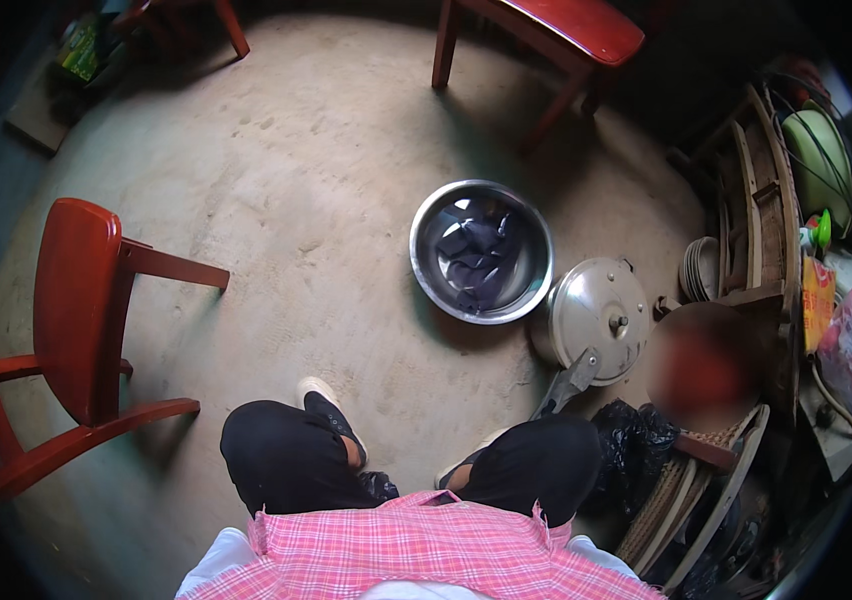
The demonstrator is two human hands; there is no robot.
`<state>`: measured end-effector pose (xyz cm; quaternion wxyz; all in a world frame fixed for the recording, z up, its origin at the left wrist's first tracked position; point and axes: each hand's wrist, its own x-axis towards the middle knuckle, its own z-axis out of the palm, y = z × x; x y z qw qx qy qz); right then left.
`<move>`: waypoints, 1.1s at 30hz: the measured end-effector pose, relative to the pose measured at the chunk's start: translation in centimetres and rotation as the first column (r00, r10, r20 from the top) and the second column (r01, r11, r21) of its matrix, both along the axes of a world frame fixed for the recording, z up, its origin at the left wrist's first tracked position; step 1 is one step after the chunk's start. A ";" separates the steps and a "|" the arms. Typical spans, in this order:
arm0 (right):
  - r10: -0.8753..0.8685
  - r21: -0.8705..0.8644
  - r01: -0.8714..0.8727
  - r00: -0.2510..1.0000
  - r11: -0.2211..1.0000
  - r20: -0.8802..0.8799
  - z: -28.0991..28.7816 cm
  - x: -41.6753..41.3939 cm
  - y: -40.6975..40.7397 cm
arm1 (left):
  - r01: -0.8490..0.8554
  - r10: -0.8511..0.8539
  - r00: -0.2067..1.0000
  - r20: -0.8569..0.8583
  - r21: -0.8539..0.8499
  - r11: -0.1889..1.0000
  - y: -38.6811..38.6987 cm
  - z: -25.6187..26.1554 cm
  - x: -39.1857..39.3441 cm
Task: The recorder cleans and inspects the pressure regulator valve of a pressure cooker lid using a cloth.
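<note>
Neither of my hands is in view. Before me on the concrete floor stands a round metal basin (pixel 543 294), with dark cloth (pixel 480 251) lying in what looks like water. Right beside the basin, a little nearer to me, is a metal pressure cooker (pixel 600 319) with its lid on and its handle pointing towards my knee. A pink checked cloth garment (pixel 411 544) covers my upper body, and my knees are bent and apart in black trousers (pixel 287 457).
A red wooden chair (pixel 77 307) stands at the left, and a red table (pixel 583 26) at the top. Along the right are a wooden rack (pixel 752 202), stacked bowls (pixel 698 268), a green basin (pixel 816 161) and black plastic bags (pixel 624 442) near my knee.
</note>
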<state>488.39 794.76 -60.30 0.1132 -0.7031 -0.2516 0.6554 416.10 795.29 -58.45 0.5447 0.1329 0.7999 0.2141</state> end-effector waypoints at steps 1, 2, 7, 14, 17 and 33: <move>0.000 0.003 0.000 1.000 1.000 0.002 0.0 0.1 0.8 | 0.006 -0.006 1.000 -0.003 -0.003 1.000 0.8 -0.2 -0.2; -0.001 0.007 0.001 1.000 1.000 0.003 0.0 0.1 1.4 | 0.013 -0.013 1.000 -0.006 -0.006 1.000 1.6 -0.4 -0.5; -0.045 0.017 0.045 0.999 0.999 0.003 0.7 -0.4 1.1 | 0.088 -0.089 0.996 -0.029 -0.028 0.996 4.6 -0.2 -2.5; -0.199 0.134 0.192 0.979 0.972 0.038 2.0 -2.8 -2.2 | 0.281 -0.280 0.960 -0.033 0.047 0.959 12.4 -1.6 -5.9; -0.251 0.178 0.231 0.963 0.957 0.098 5.1 -1.9 -4.9 | 0.344 -0.346 0.938 0.008 0.079 0.936 13.5 -3.0 -5.1; -0.604 0.599 0.402 0.777 0.692 0.176 25.0 1.6 6.2 | 0.465 -0.476 0.879 -0.041 0.303 0.832 16.0 0.0 -4.9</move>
